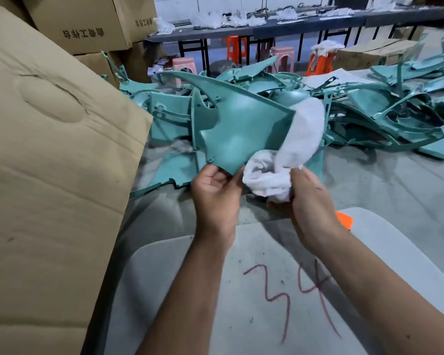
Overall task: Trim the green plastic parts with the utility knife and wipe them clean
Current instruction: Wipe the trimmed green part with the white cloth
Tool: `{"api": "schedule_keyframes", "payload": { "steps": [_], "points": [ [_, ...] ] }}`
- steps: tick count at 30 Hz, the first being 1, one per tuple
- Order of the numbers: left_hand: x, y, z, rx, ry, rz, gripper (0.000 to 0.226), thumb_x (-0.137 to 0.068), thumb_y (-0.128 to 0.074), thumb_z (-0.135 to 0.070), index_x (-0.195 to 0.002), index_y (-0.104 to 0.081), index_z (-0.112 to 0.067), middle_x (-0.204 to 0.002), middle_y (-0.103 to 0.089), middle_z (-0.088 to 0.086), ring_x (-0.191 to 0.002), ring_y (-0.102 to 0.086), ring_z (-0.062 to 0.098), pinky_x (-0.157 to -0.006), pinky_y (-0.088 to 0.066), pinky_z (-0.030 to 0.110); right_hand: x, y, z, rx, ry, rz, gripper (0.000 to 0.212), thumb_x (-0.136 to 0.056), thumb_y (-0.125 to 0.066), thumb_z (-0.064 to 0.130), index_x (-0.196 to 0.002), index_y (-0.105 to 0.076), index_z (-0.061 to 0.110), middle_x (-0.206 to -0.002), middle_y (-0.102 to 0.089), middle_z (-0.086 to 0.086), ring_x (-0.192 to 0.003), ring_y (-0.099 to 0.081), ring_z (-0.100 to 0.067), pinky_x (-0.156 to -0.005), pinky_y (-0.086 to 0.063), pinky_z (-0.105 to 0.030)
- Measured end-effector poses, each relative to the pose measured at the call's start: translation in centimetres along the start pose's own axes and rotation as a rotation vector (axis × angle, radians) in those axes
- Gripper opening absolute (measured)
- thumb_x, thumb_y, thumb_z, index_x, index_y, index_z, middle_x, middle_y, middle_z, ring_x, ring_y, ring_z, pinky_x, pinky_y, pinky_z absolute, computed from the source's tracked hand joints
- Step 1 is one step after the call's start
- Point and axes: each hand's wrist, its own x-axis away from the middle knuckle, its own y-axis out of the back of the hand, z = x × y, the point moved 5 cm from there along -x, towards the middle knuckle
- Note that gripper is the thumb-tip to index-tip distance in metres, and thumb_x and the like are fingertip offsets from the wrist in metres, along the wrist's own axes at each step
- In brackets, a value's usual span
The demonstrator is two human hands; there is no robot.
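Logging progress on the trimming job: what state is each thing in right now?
green plastic part: held up, being wiped
white cloth: bunched, draped over the part's right edge
left hand: pinches the part's lower corner
right hand: grips the cloth
pile of green parts: heaped on the floor

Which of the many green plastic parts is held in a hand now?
The large curved green panel, gripped at its lower edge by the left hand; the other green parts lie piled on the floor.
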Motion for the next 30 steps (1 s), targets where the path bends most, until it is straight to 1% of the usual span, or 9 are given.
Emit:
{"api": "schedule_keyframes", "payload": {
  "steps": [2,5,9,12,15,22,24,26,30],
  "points": [
    [0.3,-0.7,0.2,0.038,-0.004,0.019,0.032,-0.080,-0.071,0.018,-0.093,-0.074,-0.011,-0.096,-0.077,0.014,-0.090,-0.071,0.027,-0.088,-0.056,0.049,0.7,-0.9,-0.2,0.064,0.026,0.129,0.035,-0.104,-0.051,0.045,-0.093,-0.068,0.018,-0.066,-0.058,0.000,-0.054,-0.052,-0.010,-0.050,-0.048,-0.026],
    [0.2,-0.5,0.3,0.019,-0.009,0.026,0.033,-0.078,-0.071,0.014,-0.097,-0.070,-0.013,-0.094,-0.077,0.011,-0.087,-0.071,0.026,-0.079,-0.059,0.042,1.0,-1.2,0.7,0.246,0.208,0.270,0.023,-0.093,-0.058,0.054,-0.080,-0.066,0.036,-0.060,-0.048,0.013,-0.053,-0.040,-0.010,-0.049,-0.037,-0.024],
    [0.2,-0.4,1.1,-0.038,0.114,0.036,0.019,-0.090,-0.067,0.010,-0.101,-0.066,-0.006,-0.091,-0.076,0.012,-0.083,-0.070,0.025,-0.072,-0.057,0.036,0.7,-0.3,1.7,0.666,0.445,0.036,0.032,-0.098,-0.059,0.034,-0.080,-0.065,0.009,-0.065,-0.060,-0.004,-0.062,-0.051,-0.024,-0.057,-0.036,-0.032],
    [0.0,-0.7,0.8,-0.098,0.123,0.096,0.017,-0.090,-0.067,0.009,-0.103,-0.065,-0.002,-0.097,-0.076,0.016,-0.091,-0.070,0.028,-0.082,-0.057,0.046,0.4,0.3,1.8,0.682,0.404,0.007,0.041,-0.103,-0.059,0.021,-0.068,-0.053,0.001,-0.056,-0.046,-0.007,-0.056,-0.036,-0.020,-0.055,-0.029,-0.036],
    [-0.3,-0.8,0.1,-0.130,0.078,0.166,0.020,-0.090,-0.068,0.007,-0.100,-0.065,-0.010,-0.094,-0.078,0.004,-0.092,-0.073,0.023,-0.084,-0.060,0.042,0.2,0.2,1.5,0.638,0.371,0.019,0.042,-0.105,-0.057,0.021,-0.072,-0.057,-0.005,-0.063,-0.055,-0.022,-0.057,-0.041,-0.029,-0.057,-0.038,-0.044],
    [-0.3,-0.2,-0.3,-0.248,0.064,0.344,0.029,-0.092,-0.063,0.009,-0.103,-0.067,-0.017,-0.096,-0.079,-0.005,-0.094,-0.074,0.014,-0.081,-0.058,0.029,-1.5,2.2,0.6,0.382,0.234,-0.064,0.039,-0.106,-0.057,0.029,-0.079,-0.067,0.003,-0.070,-0.065,-0.020,-0.064,-0.050,-0.015,-0.061,-0.039,-0.032],
    [-0.3,-0.1,-0.6,-0.251,0.078,0.404,0.033,-0.092,-0.062,0.011,-0.107,-0.067,-0.017,-0.098,-0.078,-0.007,-0.097,-0.074,0.011,-0.082,-0.057,0.023,-1.7,2.8,0.6,0.329,0.213,-0.082,0.039,-0.107,-0.055,0.029,-0.073,-0.072,0.022,-0.058,-0.065,0.001,-0.054,-0.049,-0.002,-0.053,-0.038,-0.021],
    [-0.3,0.1,-0.8,-0.244,0.097,0.443,0.033,-0.091,-0.061,0.013,-0.108,-0.067,-0.016,-0.099,-0.078,-0.006,-0.098,-0.073,0.011,-0.083,-0.057,0.023,-1.7,3.1,1.1,0.423,0.266,-0.104,0.050,-0.108,-0.054,0.029,-0.058,-0.058,0.023,-0.049,-0.047,0.013,-0.046,-0.037,-0.002,-0.048,-0.031,-0.024],
    [-1.2,2.1,-1.5,-0.241,0.157,0.432,0.030,-0.090,-0.061,0.013,-0.106,-0.067,-0.012,-0.093,-0.079,-0.001,-0.086,-0.075,0.014,-0.072,-0.061,0.027,-0.8,2.4,3.2,0.820,0.638,-0.125,0.045,-0.103,-0.047,0.026,-0.060,-0.035,0.022,-0.051,-0.034,0.007,-0.046,-0.028,-0.012,-0.050,-0.018,-0.028]
  ]
}}
